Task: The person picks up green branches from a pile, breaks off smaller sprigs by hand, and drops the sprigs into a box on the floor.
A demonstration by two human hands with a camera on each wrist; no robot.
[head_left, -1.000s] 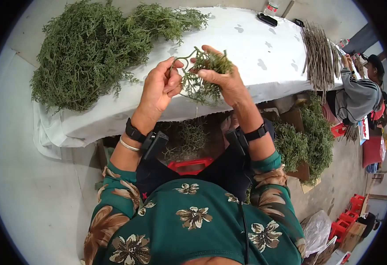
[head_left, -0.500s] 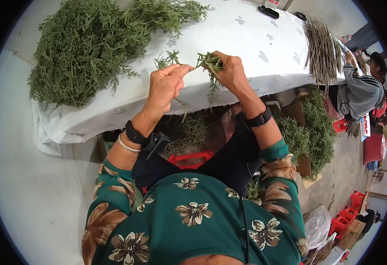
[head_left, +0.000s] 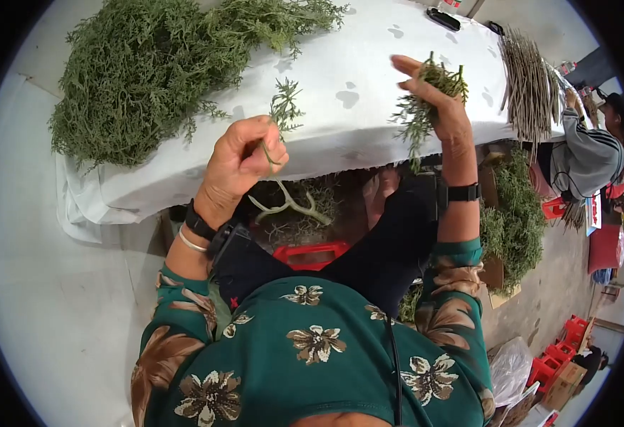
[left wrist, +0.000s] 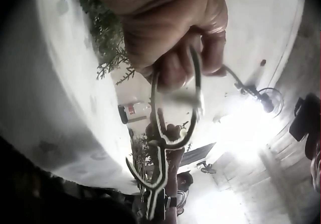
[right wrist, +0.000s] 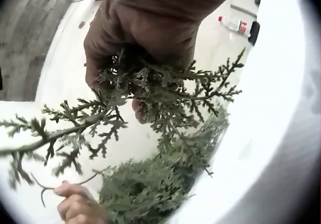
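My left hand point(head_left: 239, 158) pinches a green forked stem point(head_left: 290, 204) between thumb and curled fingers. Its bare branching end hangs below the hand, and a leafy tip point(head_left: 285, 107) rises above it. The fork's curved bare arms point(left wrist: 161, 159) show up close in the left wrist view. Further right, over the white table, my right hand point(head_left: 448, 117) holds a bunch of leafy green sprigs point(head_left: 416, 119) against the palm, with the thumb and some fingers stretched out. In the right wrist view, the sprigs point(right wrist: 150, 86) spread out on both sides below the fingers.
A large heap of green foliage point(head_left: 141, 85) covers the left end of the white-clothed table point(head_left: 369, 114). Thin brown sticks point(head_left: 529, 89) lie at its right. More foliage point(head_left: 515, 220) stands in a box beside it, a red stool point(head_left: 312, 255) underneath. Another person point(head_left: 586, 149) sits far right.
My hands were together at the sprigs; now they have parted, the right moving right with the bunch. The left has drawn back with one forked stem.
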